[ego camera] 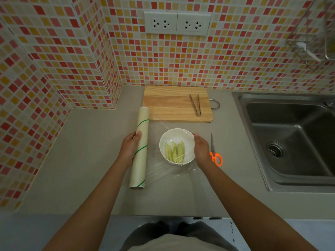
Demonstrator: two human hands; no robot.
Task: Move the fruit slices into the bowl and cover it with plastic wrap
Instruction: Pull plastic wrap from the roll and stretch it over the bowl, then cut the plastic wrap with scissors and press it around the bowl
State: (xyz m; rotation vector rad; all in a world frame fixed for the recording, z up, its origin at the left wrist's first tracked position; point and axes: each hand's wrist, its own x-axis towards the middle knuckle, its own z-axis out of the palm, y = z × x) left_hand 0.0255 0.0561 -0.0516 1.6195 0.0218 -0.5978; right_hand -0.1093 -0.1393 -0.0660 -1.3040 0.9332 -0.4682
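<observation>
At frame centre, the bowl [177, 145] holds the slices [175, 151] under wrap [163, 171] not yet cut from the roll [140, 151]. The left hand [129, 148] grips the roll; the right hand [201, 151] presses film against the rim. Tugging could tip the bowl or crumple the film.

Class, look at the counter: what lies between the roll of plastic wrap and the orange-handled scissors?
In the head view, the white bowl of green fruit slices under stretched clear film, with the right hand at its rim.
</observation>
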